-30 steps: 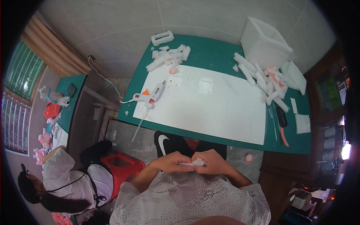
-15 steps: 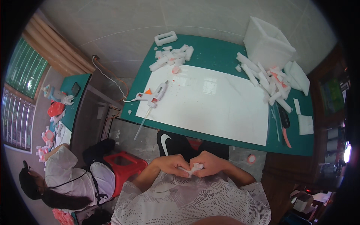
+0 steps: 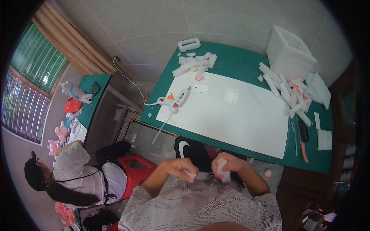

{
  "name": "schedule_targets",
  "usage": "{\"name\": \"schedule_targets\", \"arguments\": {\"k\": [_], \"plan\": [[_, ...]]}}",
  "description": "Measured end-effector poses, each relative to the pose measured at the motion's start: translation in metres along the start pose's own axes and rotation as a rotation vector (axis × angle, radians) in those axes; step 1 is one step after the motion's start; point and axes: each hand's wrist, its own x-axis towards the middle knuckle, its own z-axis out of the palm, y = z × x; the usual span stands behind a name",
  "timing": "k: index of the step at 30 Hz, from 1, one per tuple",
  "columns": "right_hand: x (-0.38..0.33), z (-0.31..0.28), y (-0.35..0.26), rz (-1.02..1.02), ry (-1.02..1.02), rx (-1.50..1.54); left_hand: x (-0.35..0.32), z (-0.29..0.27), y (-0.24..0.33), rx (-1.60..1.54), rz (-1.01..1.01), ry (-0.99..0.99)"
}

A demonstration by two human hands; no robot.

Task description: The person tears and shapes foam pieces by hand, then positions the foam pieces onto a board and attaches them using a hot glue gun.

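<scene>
A co-worker (image 3: 73,175) sits on a red stool (image 3: 143,175). A glue gun (image 3: 182,98) lies across the left edge of a white sheet (image 3: 231,119) on the green bench (image 3: 239,56). Over the lap, the left hand (image 3: 177,168) pinches a foam scrap (image 3: 190,175); apart from it, the right hand (image 3: 232,163) grips a foam piece (image 3: 225,177). Foam sticks (image 3: 285,92) lie heaped at right.

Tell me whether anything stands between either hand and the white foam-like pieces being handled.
Nothing visible does: the left hand pinches one white piece, and the right hand directly holds another white piece.
</scene>
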Motion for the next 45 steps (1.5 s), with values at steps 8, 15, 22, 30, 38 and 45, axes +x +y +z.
{"name": "schedule_targets", "arguments": {"k": [8,15,22,30,38,45], "plan": [[0.004,0.03,-0.021,0.049,0.547,-0.73,0.025,0.021,0.029,0.284,-0.376,0.478],[0.003,0.028,-0.005,0.249,0.505,-0.63,0.035,0.037,0.024,0.445,-0.478,0.623],[-0.018,0.017,-0.005,-0.024,0.63,-0.32,0.008,0.029,0.011,0.281,-0.435,0.636],[-0.049,0.014,-0.041,-0.297,0.654,-0.079,-0.001,0.031,-0.009,0.059,-0.485,0.696],[-0.088,-0.013,-0.151,-0.37,1.219,-0.777,-0.011,0.021,-0.013,0.134,-0.506,0.543],[-0.144,-0.101,-0.289,-0.444,1.698,-0.566,-0.027,0.021,-0.017,0.276,-0.479,0.648]]}}
